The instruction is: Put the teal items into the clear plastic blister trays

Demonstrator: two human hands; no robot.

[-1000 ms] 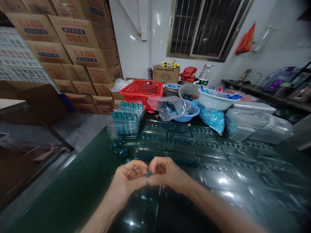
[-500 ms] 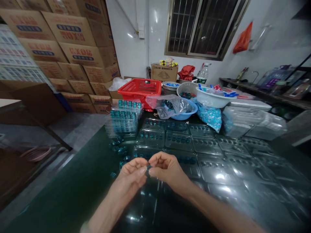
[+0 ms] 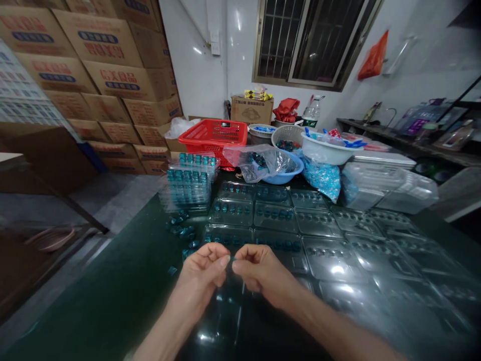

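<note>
My left hand (image 3: 206, 273) and my right hand (image 3: 263, 273) meet low in the middle of the view, above clear plastic trays. Thumb and fingers of each are pinched together, closed on a small teal piece (image 3: 232, 260) that spans the narrow gap between them. Mostly hidden by the fingertips, its exact kind is too small to tell. Just beyond the hands, a clear tray (image 3: 229, 233) holds a row of teal pieces. Loose teal pieces (image 3: 186, 231) lie on the dark green table (image 3: 112, 286) left of the trays.
Stacked filled trays (image 3: 186, 193) stand at back left. Behind the laid-out trays are a red basket (image 3: 214, 135), a blue basin (image 3: 283, 176), a white basin (image 3: 326, 153) and a blue patterned bag (image 3: 325, 180). Empty clear containers (image 3: 387, 185) sit at back right. Cartons (image 3: 108, 80) rise left.
My hands have moved slightly apart, the right one a little lower. Less of the teal piece shows between the fingertips. The whole view has shifted slightly.
</note>
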